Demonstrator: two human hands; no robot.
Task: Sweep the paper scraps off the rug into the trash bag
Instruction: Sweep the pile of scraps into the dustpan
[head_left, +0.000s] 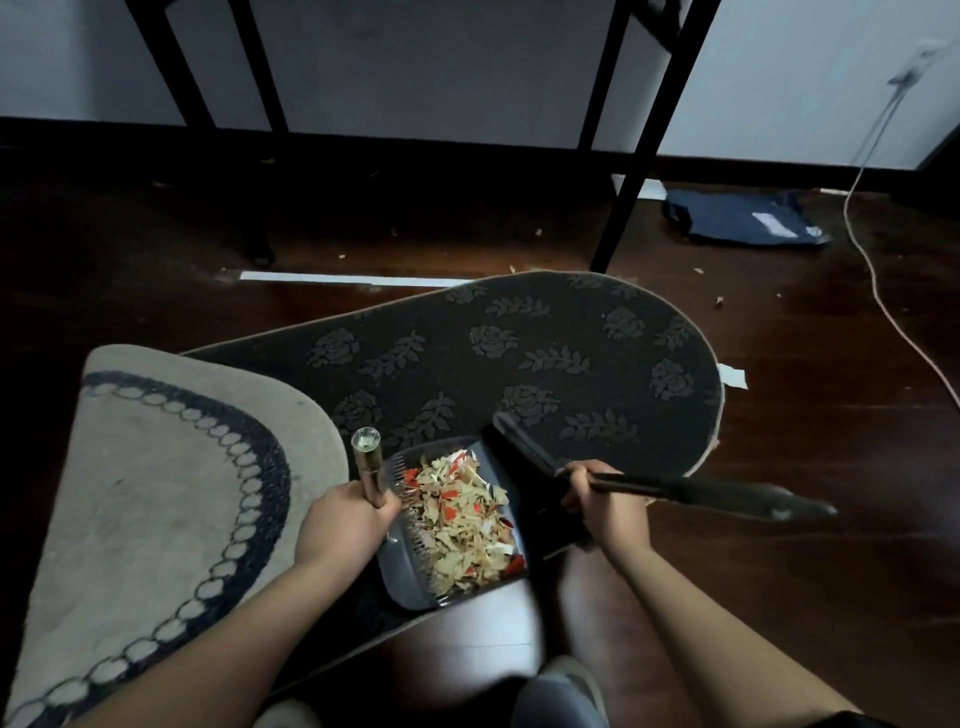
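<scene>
The left hand (345, 525) grips the dustpan (415, 577) handle, scraps (462, 525) piled inside, while the right hand (605, 506) grips the broom (691, 491) over the rug (519, 364).

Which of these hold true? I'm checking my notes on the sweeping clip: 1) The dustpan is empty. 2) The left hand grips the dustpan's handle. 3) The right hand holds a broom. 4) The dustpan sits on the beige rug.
1) False: the dustpan is piled with paper scraps.
2) True: the left hand grips the metal handle.
3) True: the right hand holds the broom.
4) False: it sits on the dark floral rug, beside the beige rug.
</scene>
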